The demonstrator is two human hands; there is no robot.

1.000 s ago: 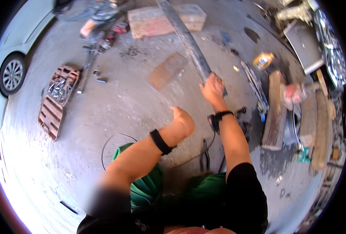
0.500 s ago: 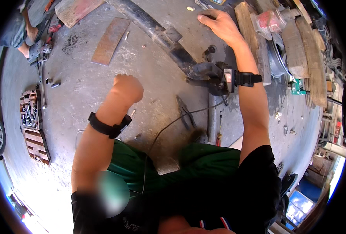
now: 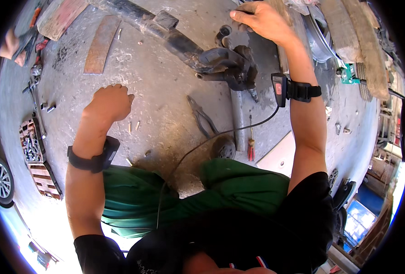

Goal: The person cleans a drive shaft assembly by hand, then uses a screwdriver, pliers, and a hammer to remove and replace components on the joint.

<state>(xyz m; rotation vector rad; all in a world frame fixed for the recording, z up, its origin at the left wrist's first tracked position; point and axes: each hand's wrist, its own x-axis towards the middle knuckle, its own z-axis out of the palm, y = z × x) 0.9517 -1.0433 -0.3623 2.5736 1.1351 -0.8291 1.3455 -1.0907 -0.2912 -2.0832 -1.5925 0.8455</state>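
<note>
My left hand [image 3: 109, 104] is curled into a fist over the concrete floor, back upward, near a flat rusty plate [image 3: 101, 45]; its palm side is hidden. Farther off, my right hand [image 3: 267, 22] reaches out beside a wooden block, thumb apart from the bent fingers and nothing visible between them. Below that hand lies a long black metal beam [image 3: 175, 43] with a knuckle-like end [image 3: 234, 68], which neither hand touches. Long-handled pliers [image 3: 201, 116] lie between my hands, nearer to me. Each wrist wears a black strapped device, and a cable runs from the right one.
At left is an open socket set case [image 3: 32, 142], with loose sockets and long wrenches nearby. A red-handled screwdriver [image 3: 251, 148] lies beside a metal pipe [image 3: 239, 125]. Wooden planks [image 3: 344, 34] and a wheel rim [image 3: 319, 39] sit at right. A parked car's wheel [image 3: 1, 180] shows far left.
The view has shifted, so the beam and tools sit farther left. My left hand has moved slightly left toward the rusty plate. The right hand stays extended, now a little nearer the beam's end.
</note>
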